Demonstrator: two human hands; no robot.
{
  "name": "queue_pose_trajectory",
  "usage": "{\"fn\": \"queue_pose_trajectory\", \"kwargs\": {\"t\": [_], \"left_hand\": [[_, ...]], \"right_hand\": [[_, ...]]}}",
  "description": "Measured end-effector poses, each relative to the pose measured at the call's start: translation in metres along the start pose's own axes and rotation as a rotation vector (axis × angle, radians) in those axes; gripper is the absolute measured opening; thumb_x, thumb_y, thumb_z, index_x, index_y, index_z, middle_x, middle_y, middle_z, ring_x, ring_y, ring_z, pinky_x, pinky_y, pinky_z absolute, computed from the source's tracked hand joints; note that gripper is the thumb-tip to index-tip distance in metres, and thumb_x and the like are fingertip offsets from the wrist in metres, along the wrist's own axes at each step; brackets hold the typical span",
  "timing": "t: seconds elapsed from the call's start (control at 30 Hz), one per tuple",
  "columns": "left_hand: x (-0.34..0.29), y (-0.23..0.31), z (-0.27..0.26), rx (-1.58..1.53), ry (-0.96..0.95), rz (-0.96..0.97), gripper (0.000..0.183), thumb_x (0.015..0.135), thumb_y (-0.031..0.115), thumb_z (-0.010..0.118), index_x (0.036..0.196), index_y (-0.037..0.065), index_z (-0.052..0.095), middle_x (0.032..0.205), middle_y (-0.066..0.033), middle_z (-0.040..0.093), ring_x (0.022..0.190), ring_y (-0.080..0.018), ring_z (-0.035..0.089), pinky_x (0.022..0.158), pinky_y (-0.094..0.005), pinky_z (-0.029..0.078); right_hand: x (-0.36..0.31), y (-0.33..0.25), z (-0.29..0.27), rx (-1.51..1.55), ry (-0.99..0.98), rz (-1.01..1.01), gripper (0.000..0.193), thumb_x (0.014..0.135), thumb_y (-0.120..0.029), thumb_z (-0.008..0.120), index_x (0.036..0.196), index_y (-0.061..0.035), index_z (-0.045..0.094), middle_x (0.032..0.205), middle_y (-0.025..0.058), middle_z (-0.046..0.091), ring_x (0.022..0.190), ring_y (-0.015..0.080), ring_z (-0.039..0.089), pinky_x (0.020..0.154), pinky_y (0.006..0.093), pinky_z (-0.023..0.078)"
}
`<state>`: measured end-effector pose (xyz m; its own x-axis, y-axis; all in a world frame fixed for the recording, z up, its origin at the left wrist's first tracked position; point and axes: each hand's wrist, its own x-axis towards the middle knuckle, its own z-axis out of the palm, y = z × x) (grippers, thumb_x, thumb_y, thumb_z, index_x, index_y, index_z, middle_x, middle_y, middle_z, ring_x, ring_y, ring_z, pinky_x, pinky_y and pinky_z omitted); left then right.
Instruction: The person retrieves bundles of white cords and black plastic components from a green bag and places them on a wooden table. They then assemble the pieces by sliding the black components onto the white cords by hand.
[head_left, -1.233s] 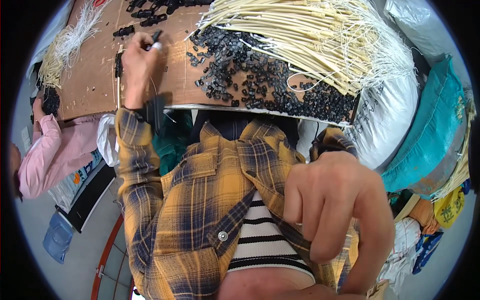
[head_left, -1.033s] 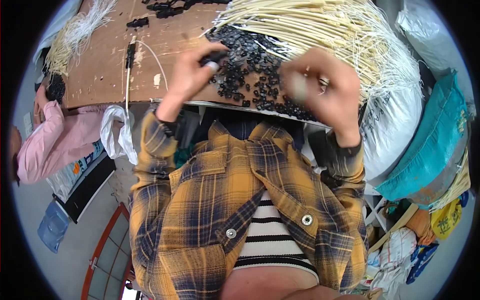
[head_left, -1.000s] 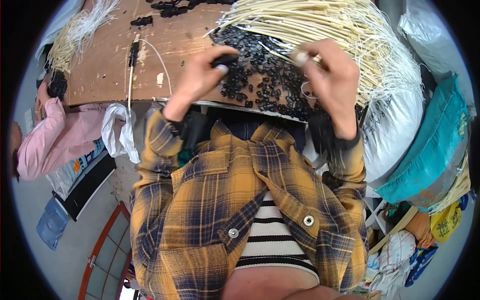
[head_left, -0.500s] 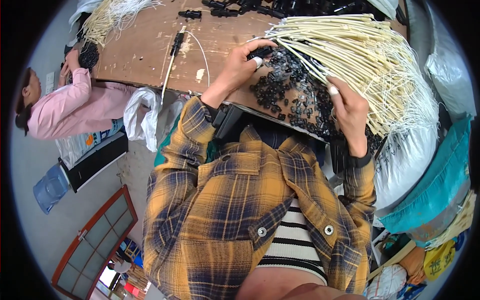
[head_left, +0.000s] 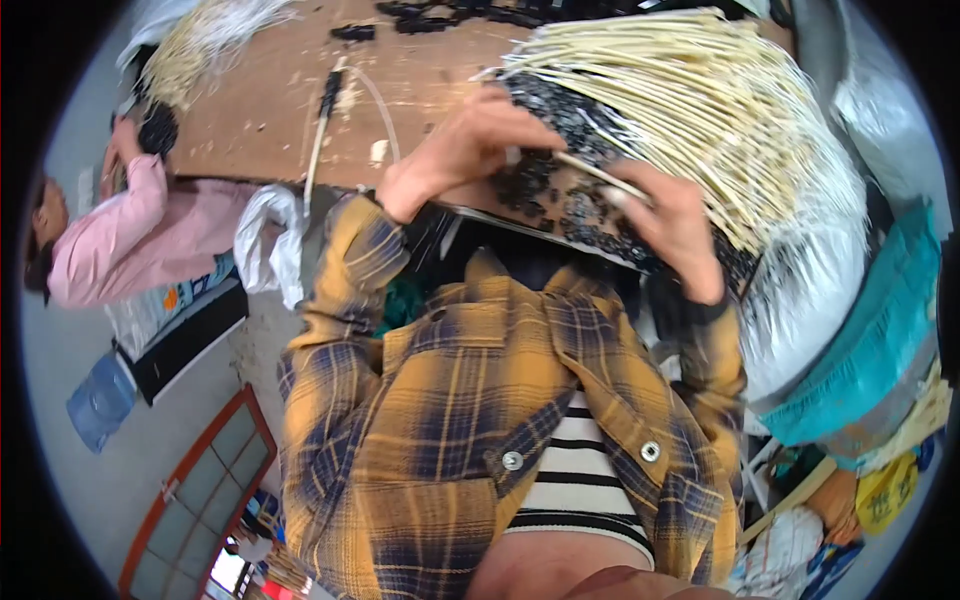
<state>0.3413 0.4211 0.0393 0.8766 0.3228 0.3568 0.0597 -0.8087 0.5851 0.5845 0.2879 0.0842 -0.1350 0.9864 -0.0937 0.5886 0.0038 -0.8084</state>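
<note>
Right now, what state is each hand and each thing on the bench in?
left hand: over the pile, fingertips pinching a small piece
right hand: gripping one cream cord
cream cord: held, stretched between both hands
cream cord bundle: lying fanned across the bench
black plastic pieces: loose heap
brown workbench: scuffed
black-tipped cord: lying loose, untouched

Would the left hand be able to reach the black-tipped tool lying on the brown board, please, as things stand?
Probably yes. The left hand rests on the brown board by the small black parts, and the black-tipped tool lies just to its left with only bare board between. The fingers seem to pinch something, though.
</note>
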Motion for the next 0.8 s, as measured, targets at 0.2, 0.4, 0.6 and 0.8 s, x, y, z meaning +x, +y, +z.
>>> {"fn": "queue_pose_trajectory", "kwargs": {"t": [0.2, 0.4, 0.6, 0.8], "left_hand": [[0.003, 0.046, 0.002, -0.134, 0.061, -0.486, 0.026, 0.081, 0.007, 0.065, 0.106, 0.013, 0.058, 0.076, -0.0085, 0.063, 0.065, -0.0279, 0.062, 0.057, -0.0383, 0.047], [0.004, 0.050, -0.004, -0.049, 0.106, -0.842, 0.026, 0.086, 0.014, 0.064, 0.111, 0.010, 0.057, 0.077, -0.0174, 0.063, 0.071, -0.0354, 0.062, 0.060, -0.0411, 0.046], [-0.010, 0.034, 0.020, -0.661, 0.361, -1.061, 0.013, 0.088, 0.009, 0.060, 0.100, 0.006, 0.066, 0.074, -0.0045, 0.066, 0.057, -0.0074, 0.057, 0.052, -0.0260, 0.045], [0.010, 0.043, 0.021, -0.559, 0.307, -0.784, 0.015, 0.084, 0.004, 0.064, 0.099, 0.004, 0.068, 0.073, 0.0043, 0.057, 0.059, -0.0031, 0.050, 0.052, -0.0186, 0.039]], "right_hand": [[0.023, -0.001, 0.021, 0.147, 0.290, -0.098, 0.019, 0.078, -0.011, 0.070, 0.070, -0.0063, 0.054, 0.115, 0.0094, 0.065, 0.074, 0.0160, 0.062, 0.057, 0.0269, 0.045], [0.016, 0.012, 0.003, 0.809, 0.487, -0.205, 0.026, 0.094, -0.024, 0.059, 0.075, -0.0068, 0.055, 0.119, 0.0168, 0.062, 0.054, 0.0026, 0.042, 0.048, 0.0167, 0.036], [0.011, -0.021, 0.011, 0.161, 0.078, -0.051, 0.030, 0.081, -0.013, 0.070, 0.111, -0.0119, 0.065, 0.071, 0.0014, 0.062, 0.055, 0.0104, 0.054, 0.049, 0.0269, 0.044], [0.016, -0.007, 0.051, -0.100, 0.245, -0.156, 0.023, 0.080, -0.015, 0.071, 0.102, -0.0087, 0.066, 0.063, 0.0092, 0.061, 0.052, 0.0194, 0.061, 0.050, 0.0299, 0.047]]}}
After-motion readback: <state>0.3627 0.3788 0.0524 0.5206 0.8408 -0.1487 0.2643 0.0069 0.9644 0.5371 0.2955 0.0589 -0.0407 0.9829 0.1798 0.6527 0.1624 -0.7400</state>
